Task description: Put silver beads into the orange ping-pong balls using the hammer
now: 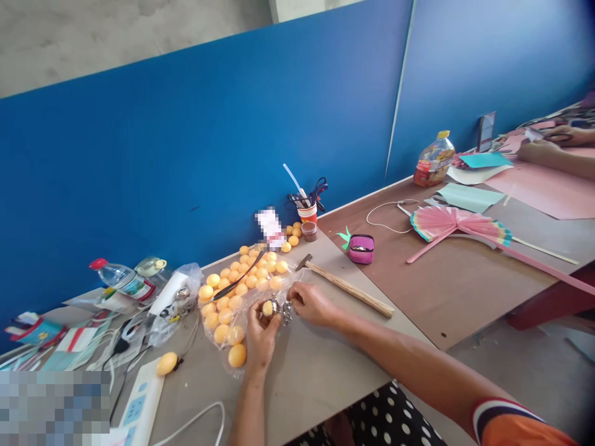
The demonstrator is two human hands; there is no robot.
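Observation:
My left hand [261, 339] is closed around an orange plastic ball [268, 308], partly ringed by shiny silver material. Just right of it, my right hand [312, 303] has its thumb and fingers pinched together at a small shiny silver cluster [287, 311]. Whether that cluster joins the silver on the ball is too small to make out. Many more orange balls [225, 316] lie in and around a clear plastic bag [246, 291] beyond my left hand, with a dark strap across them. Behind my right hand, a wooden-handled hammer [351, 288] rests on the table.
To the left are a power strip [142, 399], a single orange ball [166, 363], cables and a water bottle [125, 280]. Farther right lie a purple box [361, 248], a pink paper fan [458, 224] and a juice bottle [435, 160]. Another person's hands [542, 152] work at far right.

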